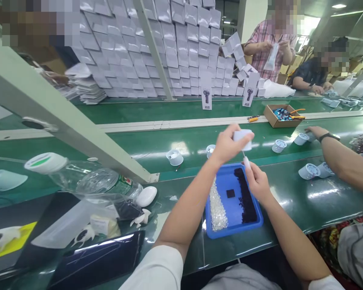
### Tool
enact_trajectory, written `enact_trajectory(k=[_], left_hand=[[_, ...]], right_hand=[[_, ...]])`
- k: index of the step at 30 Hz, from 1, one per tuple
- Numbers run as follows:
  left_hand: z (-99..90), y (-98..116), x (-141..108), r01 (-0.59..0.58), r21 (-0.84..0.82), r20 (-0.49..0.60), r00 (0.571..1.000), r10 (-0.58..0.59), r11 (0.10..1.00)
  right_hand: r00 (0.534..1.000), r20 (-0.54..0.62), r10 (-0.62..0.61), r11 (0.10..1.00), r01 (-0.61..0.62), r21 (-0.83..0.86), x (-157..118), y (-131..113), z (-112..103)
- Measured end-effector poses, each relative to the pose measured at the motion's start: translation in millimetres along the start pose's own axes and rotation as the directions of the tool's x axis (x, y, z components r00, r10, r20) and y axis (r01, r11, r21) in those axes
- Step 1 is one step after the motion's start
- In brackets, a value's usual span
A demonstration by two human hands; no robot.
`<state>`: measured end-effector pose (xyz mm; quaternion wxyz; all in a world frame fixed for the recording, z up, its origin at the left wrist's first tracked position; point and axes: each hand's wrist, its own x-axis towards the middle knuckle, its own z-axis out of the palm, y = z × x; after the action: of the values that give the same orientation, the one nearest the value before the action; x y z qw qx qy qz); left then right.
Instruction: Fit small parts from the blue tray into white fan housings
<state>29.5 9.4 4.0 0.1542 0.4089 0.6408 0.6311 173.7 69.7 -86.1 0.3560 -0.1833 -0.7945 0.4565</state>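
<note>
Above the blue tray (234, 231), my left hand (224, 146) is closed around a white cup-shaped plastic part (242, 139). My right hand (258, 183) grips a thin tool with a white handle (247, 162); its slim metal tip points up at the underside of the part. Whether the tip touches it, I cannot tell. Small clear-white pieces (218, 211) lie along the tray's left side, small black pieces (247, 201) along its right. Between them sits a black square (230, 193).
Similar white round parts (174, 157) stand on the green belt (148, 147). To the right, a co-worker's hand (316, 132) reaches among more. A cardboard box (272, 119) stands beyond. At left are a plastic bottle (90, 177) and a slanted metal post (78, 108). Stacked white boxes (133, 60) line the back.
</note>
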Motion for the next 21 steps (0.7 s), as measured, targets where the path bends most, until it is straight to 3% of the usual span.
enact_trajectory(k=[2, 3, 6, 9, 11, 14, 18, 21], left_hand=[[-28.4, -4.9, 4.3, 0.119, 0.164, -0.146, 0.985, -0.096, 0.979], [-41.9, -8.2, 5.4, 0.201, 0.314, -0.196, 0.97, -0.143, 0.928], [-70.7, -23.2, 6.2, 0.376, 0.635, -0.25, 0.926, -0.282, 0.675], [-76.4, -43.1, 6.5, 0.425, 0.781, -0.215, 0.871, -0.442, 0.458], [-71.3, -55.2, 7.8, 0.412, 0.832, -0.174, 0.829, -0.531, 0.37], [-60.7, -66.4, 10.8, 0.318, 0.879, -0.075, 0.828, -0.556, 0.355], [-49.4, -72.0, 12.7, 0.182, 0.85, 0.104, 0.862, -0.496, 0.494], [-42.4, -77.9, 12.5, 0.126, 0.831, 0.153, 0.885, -0.44, 0.542]], right_hand=[[0.997, 0.058, 0.048, 0.999, -0.047, -0.021, 2.3, 2.3, 0.4], [0.994, 0.075, 0.074, 0.997, -0.074, -0.011, 3.2, 3.2, 1.2], [0.989, 0.092, 0.119, 0.992, -0.123, 0.035, 4.1, 3.7, 4.8], [0.993, 0.035, 0.114, 0.992, -0.116, 0.046, 3.4, 0.4, 7.8], [0.994, 0.002, 0.106, 0.992, -0.106, 0.067, 3.0, -2.9, 9.0], [0.991, 0.037, 0.127, 0.974, -0.131, 0.184, 3.2, -6.0, 11.2], [0.975, 0.17, 0.143, 0.93, -0.191, 0.315, 2.8, -6.1, 17.7], [0.958, 0.257, 0.128, 0.925, -0.208, 0.317, 1.0, -5.5, 22.8]])
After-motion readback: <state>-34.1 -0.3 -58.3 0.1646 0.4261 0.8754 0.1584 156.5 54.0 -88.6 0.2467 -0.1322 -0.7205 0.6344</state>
